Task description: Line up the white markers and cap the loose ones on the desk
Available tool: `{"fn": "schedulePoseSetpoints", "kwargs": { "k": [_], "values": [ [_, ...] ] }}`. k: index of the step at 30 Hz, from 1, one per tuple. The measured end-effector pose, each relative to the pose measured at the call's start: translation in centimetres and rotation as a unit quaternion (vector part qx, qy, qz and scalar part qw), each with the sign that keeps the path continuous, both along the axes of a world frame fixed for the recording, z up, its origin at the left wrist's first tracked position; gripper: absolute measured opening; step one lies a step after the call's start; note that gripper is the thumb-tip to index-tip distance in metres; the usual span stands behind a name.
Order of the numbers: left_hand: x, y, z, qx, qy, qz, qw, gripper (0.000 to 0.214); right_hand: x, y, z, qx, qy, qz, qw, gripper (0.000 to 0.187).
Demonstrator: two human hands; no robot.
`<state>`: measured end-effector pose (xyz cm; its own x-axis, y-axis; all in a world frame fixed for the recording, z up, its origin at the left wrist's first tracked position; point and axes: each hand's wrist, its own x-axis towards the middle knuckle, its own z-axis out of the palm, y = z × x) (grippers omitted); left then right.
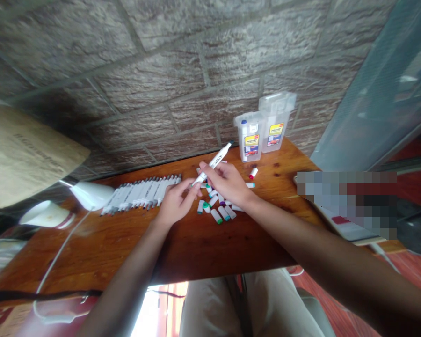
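Note:
A white marker (214, 162) with a dark tip points up and to the right above the wooden table (182, 243). My right hand (228, 183) is closed around its middle. My left hand (177, 201) pinches the marker's lower end with thumb and forefinger. Under and around my right hand lie several loose marker caps (217, 213) with green, teal and purple ends. A row of several capped markers (142, 193) lies side by side to the left of my left hand.
Two clear plastic marker boxes (263, 131) stand at the back by the stone wall. A red-ended cap (253, 173) lies near them. A white lamp (91, 194) with its cord sits at the left, a white cup (45, 215) beside it. A blurred flat object (347, 201) rests at the right edge.

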<state>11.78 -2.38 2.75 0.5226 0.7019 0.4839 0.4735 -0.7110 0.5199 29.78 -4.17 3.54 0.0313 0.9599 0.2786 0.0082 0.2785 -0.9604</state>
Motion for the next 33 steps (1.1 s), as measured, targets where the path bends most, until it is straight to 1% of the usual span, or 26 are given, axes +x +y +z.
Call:
{"fn": "schedulePoseSetpoints", "kwargs": {
  "k": [5, 13, 18, 24, 33],
  "values": [
    [0.09, -0.03, 0.01, 0.008, -0.005, 0.001, 1.0, 0.02, 0.03, -0.04, 0.0, -0.007, -0.011, -0.006, 1.0, 0.053],
    [0.05, 0.01, 0.0, 0.005, -0.006, 0.0, 1.0, 0.021, 0.04, 0.01, 0.02, -0.009, -0.001, -0.003, 1.0, 0.052],
    [0.01, 0.0, -0.06, -0.008, -0.008, -0.009, 1.0, 0.021, 0.0, 0.08, -0.05, -0.002, 0.021, 0.014, 1.0, 0.05],
    [-0.12, 0.09, -0.09, -0.016, -0.009, -0.01, 1.0, 0.032, -0.18, 0.04, -0.16, -0.003, 0.031, 0.037, 0.999, 0.048],
    [-0.14, 0.11, -0.13, -0.013, -0.005, -0.011, 1.0, 0.029, -0.26, -0.01, -0.14, -0.003, 0.045, 0.043, 0.998, 0.043]
  ]
}}
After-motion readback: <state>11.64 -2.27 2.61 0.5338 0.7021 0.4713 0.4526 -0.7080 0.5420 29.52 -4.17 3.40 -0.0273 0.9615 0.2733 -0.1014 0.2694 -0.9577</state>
